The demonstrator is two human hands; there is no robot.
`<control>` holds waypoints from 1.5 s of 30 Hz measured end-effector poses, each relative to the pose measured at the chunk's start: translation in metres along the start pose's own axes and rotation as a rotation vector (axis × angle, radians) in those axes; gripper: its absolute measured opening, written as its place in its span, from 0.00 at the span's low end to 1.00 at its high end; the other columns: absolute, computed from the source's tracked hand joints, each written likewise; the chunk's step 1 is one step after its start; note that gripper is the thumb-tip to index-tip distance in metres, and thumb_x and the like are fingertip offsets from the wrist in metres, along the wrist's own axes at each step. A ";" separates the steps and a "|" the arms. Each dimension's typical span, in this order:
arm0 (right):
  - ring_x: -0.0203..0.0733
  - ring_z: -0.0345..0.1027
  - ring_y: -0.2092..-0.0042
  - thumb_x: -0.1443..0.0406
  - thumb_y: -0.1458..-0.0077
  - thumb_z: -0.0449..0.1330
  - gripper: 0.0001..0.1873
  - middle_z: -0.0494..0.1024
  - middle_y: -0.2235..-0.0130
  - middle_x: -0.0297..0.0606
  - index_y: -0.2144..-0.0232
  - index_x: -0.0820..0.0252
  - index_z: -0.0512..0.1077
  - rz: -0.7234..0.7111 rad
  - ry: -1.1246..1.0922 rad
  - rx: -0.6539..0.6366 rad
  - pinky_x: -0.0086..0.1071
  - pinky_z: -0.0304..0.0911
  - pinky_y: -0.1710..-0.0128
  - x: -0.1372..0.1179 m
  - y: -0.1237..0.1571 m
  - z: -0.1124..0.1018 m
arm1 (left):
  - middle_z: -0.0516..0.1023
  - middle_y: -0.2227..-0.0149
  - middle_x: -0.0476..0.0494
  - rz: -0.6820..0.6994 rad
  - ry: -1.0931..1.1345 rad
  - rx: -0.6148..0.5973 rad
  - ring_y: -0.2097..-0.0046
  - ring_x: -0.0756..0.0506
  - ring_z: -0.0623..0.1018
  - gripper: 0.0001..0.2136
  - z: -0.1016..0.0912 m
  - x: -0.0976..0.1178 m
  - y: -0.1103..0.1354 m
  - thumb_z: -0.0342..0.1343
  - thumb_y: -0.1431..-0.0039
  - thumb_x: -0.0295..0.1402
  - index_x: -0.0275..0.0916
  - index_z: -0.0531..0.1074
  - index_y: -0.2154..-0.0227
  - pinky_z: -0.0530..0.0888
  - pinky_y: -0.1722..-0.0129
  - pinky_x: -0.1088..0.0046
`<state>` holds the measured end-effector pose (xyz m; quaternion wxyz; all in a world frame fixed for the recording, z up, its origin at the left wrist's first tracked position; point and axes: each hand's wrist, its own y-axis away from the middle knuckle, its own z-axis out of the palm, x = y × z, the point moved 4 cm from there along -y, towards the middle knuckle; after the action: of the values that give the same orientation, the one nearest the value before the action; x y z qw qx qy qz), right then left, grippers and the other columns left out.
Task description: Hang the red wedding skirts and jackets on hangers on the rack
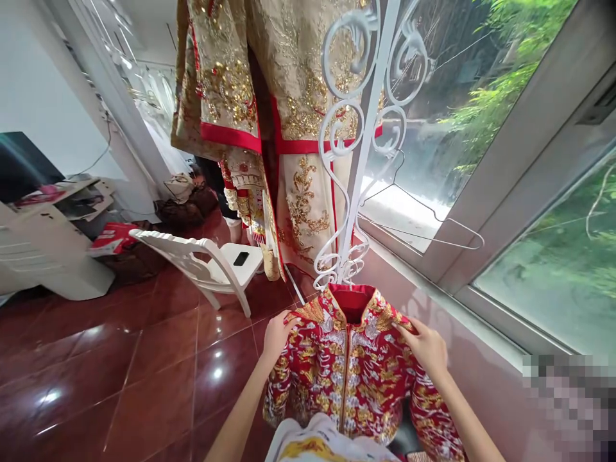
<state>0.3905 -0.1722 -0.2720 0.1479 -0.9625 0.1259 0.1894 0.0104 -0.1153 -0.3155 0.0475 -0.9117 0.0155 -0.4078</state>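
Observation:
A red jacket (347, 366) with dense gold and silver embroidery, a stand collar and a front zip faces me upright, close to my body. My left hand (278, 335) is closed on its left-side shoulder in view. On the opposite shoulder, my right hand (427, 348) grips the cloth with fingers bent over the top. A thin hanger hook (351, 282) rises from the collar opening; the rest of that hanger is hidden inside the jacket. The jacket's sleeves hang down beside my forearms. White printed cloth (322, 443) covers its lower edge.
Ahead stands a white scrollwork metal rack (363, 138) with long gold-embroidered garments (303, 77) hanging beside it. An unused wire hanger (423, 212) hangs at its right, before the glass doors (481, 192). To the left, a white chair (212, 256) holds a black phone (241, 258).

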 end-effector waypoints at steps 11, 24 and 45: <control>0.43 0.70 0.63 0.51 0.47 0.51 0.20 0.79 0.65 0.35 0.59 0.50 0.75 -0.072 0.004 -0.009 0.28 0.51 0.73 -0.029 -0.063 0.015 | 0.77 0.70 0.43 0.034 -0.054 0.047 0.68 0.44 0.75 0.14 -0.008 -0.003 -0.055 0.47 0.43 0.43 0.38 0.70 0.71 0.65 0.70 0.74; 0.45 0.69 0.57 0.58 0.47 0.53 0.17 0.78 0.60 0.40 0.58 0.56 0.73 -0.058 -0.109 -0.101 0.33 0.60 0.59 -0.034 -0.070 0.084 | 0.77 0.67 0.44 -0.001 -0.086 0.054 0.65 0.45 0.76 0.09 0.027 -0.054 -0.088 0.49 0.47 0.36 0.38 0.71 0.67 0.70 0.62 0.72; 0.43 0.71 0.57 0.66 0.46 0.47 0.21 0.74 0.53 0.47 0.51 0.65 0.68 1.357 -0.139 0.469 0.35 0.63 0.54 0.169 0.434 -0.015 | 0.78 0.64 0.40 0.769 -0.048 -1.434 0.61 0.45 0.78 0.11 0.368 0.141 0.223 0.45 0.45 0.26 0.35 0.73 0.66 0.72 0.58 0.67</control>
<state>0.4176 -0.6104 -0.4297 0.2081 -0.6009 0.7235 0.2685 0.3813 -0.3197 -0.4772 -0.4109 -0.6600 0.5838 -0.2341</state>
